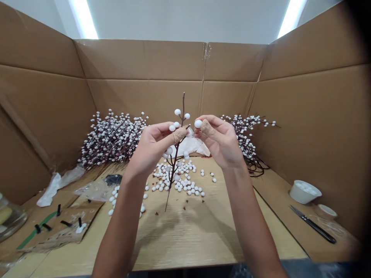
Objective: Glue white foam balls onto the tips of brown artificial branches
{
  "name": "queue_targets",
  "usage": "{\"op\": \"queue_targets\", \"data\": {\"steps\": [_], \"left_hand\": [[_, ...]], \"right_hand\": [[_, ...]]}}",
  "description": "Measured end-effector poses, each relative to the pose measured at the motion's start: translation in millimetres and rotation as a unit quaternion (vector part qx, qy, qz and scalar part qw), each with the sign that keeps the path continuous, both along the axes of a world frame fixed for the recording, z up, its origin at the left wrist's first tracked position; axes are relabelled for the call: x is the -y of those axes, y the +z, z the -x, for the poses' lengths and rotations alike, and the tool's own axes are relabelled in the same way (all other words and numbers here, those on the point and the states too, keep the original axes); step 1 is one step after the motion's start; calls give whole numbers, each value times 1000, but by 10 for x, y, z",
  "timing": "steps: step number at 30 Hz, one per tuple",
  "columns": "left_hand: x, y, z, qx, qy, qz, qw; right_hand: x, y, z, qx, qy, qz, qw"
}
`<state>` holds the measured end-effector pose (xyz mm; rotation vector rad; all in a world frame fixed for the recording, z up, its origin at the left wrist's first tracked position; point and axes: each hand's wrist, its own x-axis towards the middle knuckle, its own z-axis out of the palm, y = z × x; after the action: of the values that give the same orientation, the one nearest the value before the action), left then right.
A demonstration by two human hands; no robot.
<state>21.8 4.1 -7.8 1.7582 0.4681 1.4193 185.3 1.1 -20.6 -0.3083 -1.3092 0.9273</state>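
My left hand (158,143) is closed around a thin dark twig (175,164) that stands upright above the table, with a few white berry beads on its side shoots. My right hand (220,141) pinches one white bead (198,124) between taped thumb and fingers, right beside the twig's upper shoots. Both thumbs are wrapped in tan tape. Below the hands, several loose white beads (185,183) lie scattered on the wooden table (185,235).
Finished white-berry branches lie in a pile at back left (111,139) and another at back right (246,135). A white bowl (305,191), a small cup (326,211) and a black-handled knife (313,224) sit at right. Plastic bags and cardboard scraps (62,227) lie at left. Cardboard walls (319,123) surround everything.
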Motion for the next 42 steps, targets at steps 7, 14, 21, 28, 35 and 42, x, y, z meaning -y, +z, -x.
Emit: {"op": "queue_targets", "data": {"steps": [7, 14, 21, 28, 35, 42], "left_hand": [[4, -27, -69, -1, -18, -9, 1000], [-11, -53, -79, -3, 7, -30, 1000], [-27, -67, -87, -4, 26, -43, 999], [16, -51, -115, -14, 42, -50, 998], [20, -50, -125, -1, 79, -62, 995], [33, -34, -128, -3, 74, -39, 996]], "right_hand": [[112, 39, -36, 29, -3, 7, 1000], [116, 45, -41, 44, -25, 10, 999], [104, 18, -55, 65, -34, -6, 997], [76, -9, -65, 81, -47, -6, 996], [43, -32, -37, 84, -57, -3, 995], [-2, -69, 1, 74, -57, 4, 996]]}}
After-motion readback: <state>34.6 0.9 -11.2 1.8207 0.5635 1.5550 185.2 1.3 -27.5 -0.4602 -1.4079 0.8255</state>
